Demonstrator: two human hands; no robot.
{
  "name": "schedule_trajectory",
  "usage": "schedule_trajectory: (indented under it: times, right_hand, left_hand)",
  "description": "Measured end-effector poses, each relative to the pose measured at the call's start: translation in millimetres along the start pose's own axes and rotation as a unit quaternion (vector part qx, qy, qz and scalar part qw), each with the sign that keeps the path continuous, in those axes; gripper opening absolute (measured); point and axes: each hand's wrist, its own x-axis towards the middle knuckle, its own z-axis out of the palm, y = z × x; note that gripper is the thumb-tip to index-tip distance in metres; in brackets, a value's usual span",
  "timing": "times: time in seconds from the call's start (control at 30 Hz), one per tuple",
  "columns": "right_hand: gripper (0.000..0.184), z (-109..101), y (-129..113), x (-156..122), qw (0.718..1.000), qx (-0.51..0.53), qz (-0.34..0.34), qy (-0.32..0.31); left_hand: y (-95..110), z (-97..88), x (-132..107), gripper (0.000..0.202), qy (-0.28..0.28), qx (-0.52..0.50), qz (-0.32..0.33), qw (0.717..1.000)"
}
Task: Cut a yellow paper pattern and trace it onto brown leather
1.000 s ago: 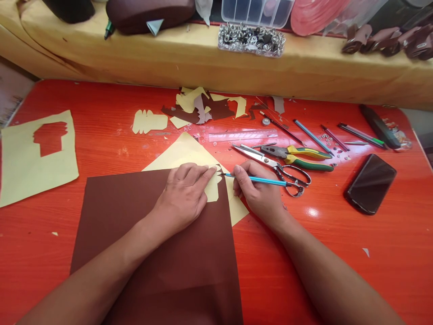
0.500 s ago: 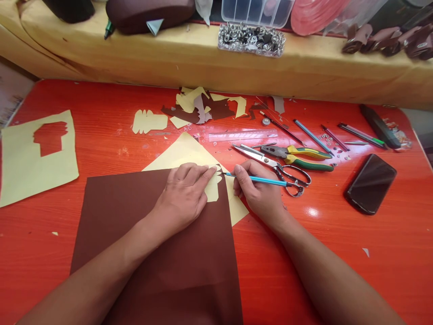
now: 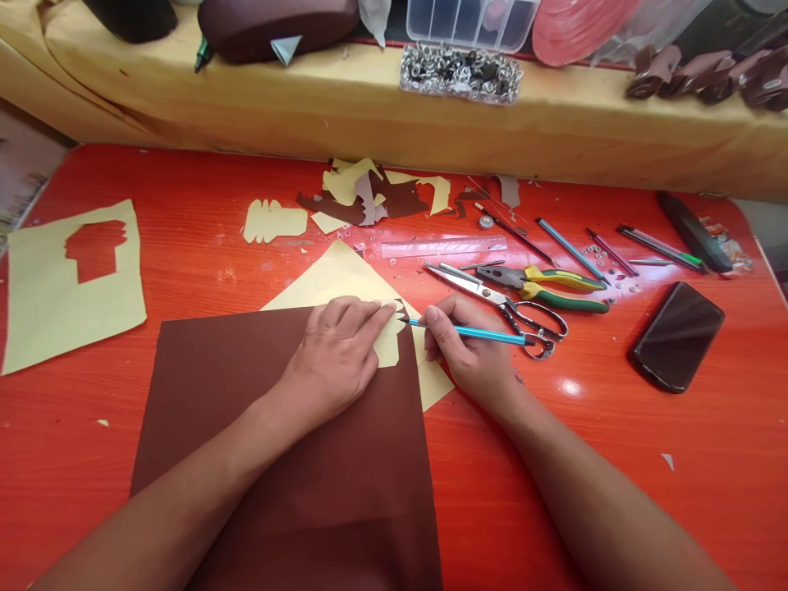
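Note:
My left hand (image 3: 336, 353) lies with its fingers extended on a small pale-yellow cutout (image 3: 388, 350) with a scalloped edge, holding it against a large dark brown sheet (image 3: 357, 484). Part of the cutout is hidden under the fingers. In my right hand (image 3: 473, 349) a blue pencil (image 3: 489, 333) is pinched, its tip at the cutout's scalloped right edge near the brown sheet's upper right corner. Beneath the brown sheet, a pale-yellow sheet (image 3: 329, 275) sticks out at the top and right.
Scissors (image 3: 486, 291), pliers (image 3: 542, 287), pencils and a phone (image 3: 677, 336) lie to the right. A clear ruler (image 3: 443, 246) and scraps (image 3: 400, 193) are further back. Another scalloped cutout (image 3: 274, 222) and a yellow sheet with a hole (image 3: 74, 320) lie left. Snap fasteners (image 3: 461, 72) fill a box behind.
The pencil tip has shifted slightly down and left along the cutout's scalloped edge. The left hand holds its place, and the whole view has moved a little.

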Motion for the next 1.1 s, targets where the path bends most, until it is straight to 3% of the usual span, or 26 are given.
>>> schedule_trajectory:
  times: [0.47,1.1]
  right_hand:
    - [0.037,2.1,-0.9,1.7,0.999,-0.051,-0.014,-0.008]
    - [0.032,3.6,0.2,3.1,0.999,-0.039,-0.006,-0.008]
  left_hand:
    - [0.3,-0.7,0.4,0.058,0.0,0.003,0.001,1.0]
    - [0.2,-0.1,0.0,0.056,0.003,0.013,0.009,1.0]
